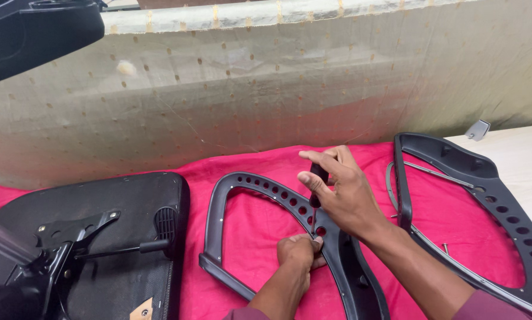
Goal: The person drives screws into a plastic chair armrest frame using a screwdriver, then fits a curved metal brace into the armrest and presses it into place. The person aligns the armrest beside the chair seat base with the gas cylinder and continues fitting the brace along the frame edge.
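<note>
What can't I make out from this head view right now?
- Screwdriver: most of its handle is wrapped by the right hand; its tip at the perforated armrest frame is too small to read.
- What the left hand pinches: covered by its own fingers.
- Second frame: cut off by the right and bottom edges.
- Seat underside: its mechanism runs off the lower left corner, blurred.

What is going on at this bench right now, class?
A person is working on black plastic chair parts laid on a red cloth. The right hand holds a screwdriver upright, tip down on a curved, perforated armrest frame. The left hand pinches the frame at the tip, steadying it. A second frame lies to the right, and an upturned seat base with its metal mechanism sits to the left.
</note>
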